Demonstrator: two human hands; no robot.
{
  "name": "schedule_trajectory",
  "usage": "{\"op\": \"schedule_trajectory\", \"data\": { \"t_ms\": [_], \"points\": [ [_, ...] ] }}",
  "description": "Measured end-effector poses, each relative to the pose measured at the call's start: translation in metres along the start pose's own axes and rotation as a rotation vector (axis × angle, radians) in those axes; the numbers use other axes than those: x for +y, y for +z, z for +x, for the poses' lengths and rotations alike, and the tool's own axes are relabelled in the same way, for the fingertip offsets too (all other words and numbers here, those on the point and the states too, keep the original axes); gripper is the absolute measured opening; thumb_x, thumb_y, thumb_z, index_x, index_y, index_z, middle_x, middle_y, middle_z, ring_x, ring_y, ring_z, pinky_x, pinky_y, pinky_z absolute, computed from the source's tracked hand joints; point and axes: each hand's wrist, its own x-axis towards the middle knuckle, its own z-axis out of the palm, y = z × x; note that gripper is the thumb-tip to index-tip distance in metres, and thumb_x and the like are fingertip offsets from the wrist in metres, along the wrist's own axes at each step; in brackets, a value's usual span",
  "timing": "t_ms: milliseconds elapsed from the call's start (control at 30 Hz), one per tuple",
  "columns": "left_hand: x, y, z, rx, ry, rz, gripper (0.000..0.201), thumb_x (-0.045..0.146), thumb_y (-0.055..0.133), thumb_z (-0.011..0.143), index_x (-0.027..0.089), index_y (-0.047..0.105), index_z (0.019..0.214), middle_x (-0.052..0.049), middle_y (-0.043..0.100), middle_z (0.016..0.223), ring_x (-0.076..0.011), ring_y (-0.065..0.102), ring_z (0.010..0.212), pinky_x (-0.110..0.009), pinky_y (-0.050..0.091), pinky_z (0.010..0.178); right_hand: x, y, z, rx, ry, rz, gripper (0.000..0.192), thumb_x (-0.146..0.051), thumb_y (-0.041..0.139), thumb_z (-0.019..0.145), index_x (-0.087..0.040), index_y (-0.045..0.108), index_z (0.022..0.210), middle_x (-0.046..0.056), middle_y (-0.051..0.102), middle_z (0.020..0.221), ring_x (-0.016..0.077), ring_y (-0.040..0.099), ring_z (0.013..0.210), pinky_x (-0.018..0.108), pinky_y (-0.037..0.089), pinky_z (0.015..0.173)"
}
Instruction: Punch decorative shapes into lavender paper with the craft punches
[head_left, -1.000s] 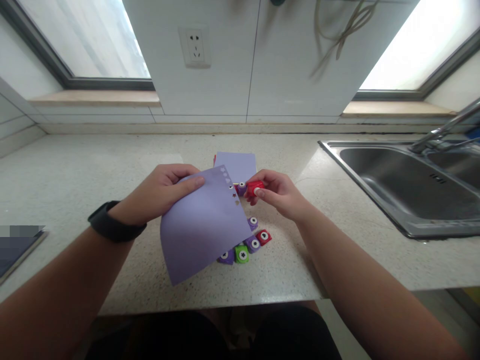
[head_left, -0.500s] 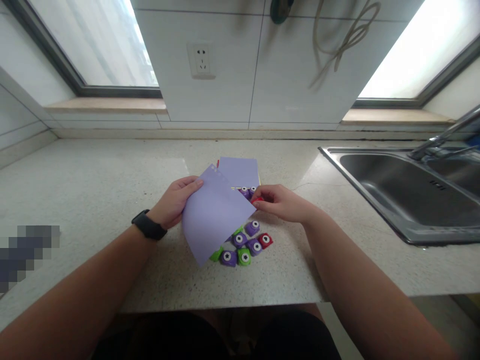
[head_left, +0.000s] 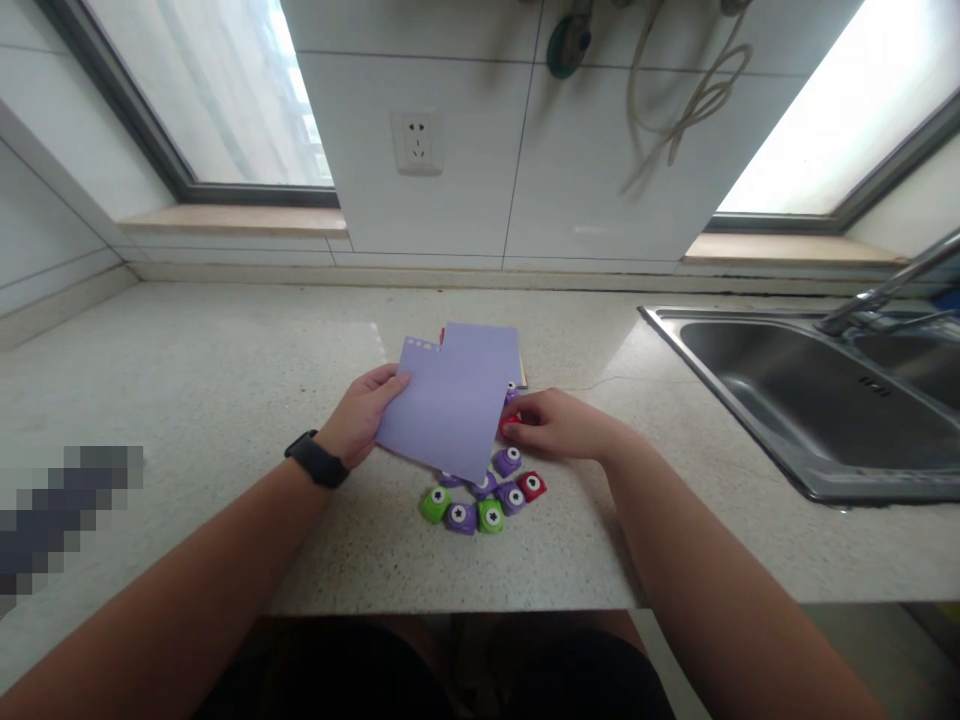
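My left hand (head_left: 367, 408) pinches the left edge of a purple sheet of paper (head_left: 450, 400), which has a row of small punched holes along its top left edge. Between the fingers of my right hand (head_left: 551, 422) is a red craft punch (head_left: 511, 424), held at the sheet's right edge; the paper partly hides it. Below the sheet lie several more craft punches: a green punch (head_left: 436, 504), a purple punch (head_left: 461, 517) and a red punch (head_left: 532, 486) among them. Another purple punch (head_left: 511, 392) shows just behind my right fingers.
A stack of purple paper (head_left: 484, 345) lies behind the held sheet on the speckled countertop (head_left: 225, 380). To the right is a steel sink (head_left: 750, 400) with a faucet (head_left: 862, 300). The tiled wall has a power socket (head_left: 417, 143) and a hanging cord (head_left: 701, 105).
The sheet has turned and flattened, its punched edge now at the top left, uncovering the green punch. My right hand has come slightly down with the red punch. The view has tilted up a little.
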Motion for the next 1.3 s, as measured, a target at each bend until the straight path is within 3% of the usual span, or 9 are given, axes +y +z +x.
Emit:
{"op": "schedule_trajectory", "data": {
  "t_ms": [267, 400, 633, 767, 933, 1133, 1300],
  "points": [
    [0.001, 0.002, -0.006, 0.046, 0.01, -0.045, 0.041, 0.036, 0.088, 0.074, 0.015, 0.076, 0.107, -0.007, 0.079, 0.094, -0.0166, 0.07, 0.077, -0.026, 0.057, 0.073, 0.004, 0.007, 0.003, 0.033, -0.059, 0.013, 0.027, -0.039, 0.059, 0.098, -0.025, 0.079, 0.111, 0.005, 0.078, 0.093, 0.0192, 0.066, 0.078, 0.032, 0.047, 0.073],
    [0.002, 0.002, -0.008, 0.086, 0.018, -0.072, 0.042, 0.035, 0.089, 0.072, 0.015, 0.075, 0.106, -0.006, 0.079, 0.092, -0.0165, 0.07, 0.075, -0.027, 0.058, 0.071, 0.007, 0.01, 0.004, 0.075, -0.007, 0.019, 0.031, -0.043, 0.058, 0.099, -0.024, 0.076, 0.116, 0.005, 0.078, 0.091, 0.0196, 0.066, 0.077, 0.032, 0.047, 0.071],
    [0.005, -0.002, -0.016, 0.152, 0.017, -0.149, 0.038, 0.03, 0.086, 0.075, 0.016, 0.072, 0.107, -0.007, 0.079, 0.094, -0.0184, 0.072, 0.077, -0.03, 0.062, 0.074, 0.007, 0.011, 0.003, 0.148, -0.012, 0.074, 0.033, -0.038, 0.059, 0.1, -0.026, 0.069, 0.128, 0.007, 0.077, 0.109, 0.0212, 0.068, 0.091, 0.033, 0.048, 0.08],
    [0.004, -0.007, -0.034, 0.144, 0.009, -0.19, 0.038, 0.027, 0.081, 0.08, 0.017, 0.07, 0.116, -0.008, 0.078, 0.107, -0.023, 0.074, 0.091, -0.036, 0.063, 0.084, 0.004, 0.008, 0.001, 0.158, -0.005, 0.114, 0.034, -0.037, 0.057, 0.1, -0.024, 0.068, 0.13, 0.006, 0.077, 0.098, 0.0195, 0.066, 0.083, 0.031, 0.047, 0.076],
    [0.007, -0.013, -0.052, 0.118, 0.012, -0.238, 0.037, 0.023, 0.075, 0.087, 0.02, 0.068, 0.124, -0.009, 0.075, 0.12, -0.0219, 0.074, 0.099, -0.037, 0.062, 0.091, 0.003, 0.006, -0.001, 0.168, 0.01, 0.143, 0.033, -0.034, 0.055, 0.1, -0.023, 0.068, 0.128, 0.005, 0.075, 0.092, 0.0163, 0.062, 0.074, 0.029, 0.045, 0.071],
    [0.016, -0.021, -0.045, 0.113, 0.021, -0.321, 0.032, 0.02, 0.071, 0.089, 0.023, 0.068, 0.121, -0.005, 0.076, 0.116, -0.0186, 0.073, 0.093, -0.033, 0.063, 0.086, 0.004, 0.009, -0.001, 0.172, -0.013, 0.14, 0.034, -0.044, 0.067, 0.093, -0.023, 0.071, 0.12, 0.002, 0.069, 0.08, 0.0149, 0.058, 0.068, 0.027, 0.041, 0.062],
    [0.019, -0.026, -0.036, 0.13, 0.041, -0.266, 0.035, 0.018, 0.076, 0.085, 0.02, 0.069, 0.119, -0.006, 0.076, 0.116, -0.0173, 0.073, 0.092, -0.03, 0.061, 0.086, -0.001, 0.011, 0.0, 0.178, 0.001, 0.131, 0.033, -0.041, 0.067, 0.093, -0.022, 0.069, 0.12, 0.002, 0.069, 0.077, 0.0149, 0.057, 0.066, 0.027, 0.041, 0.06]
  ]
}}
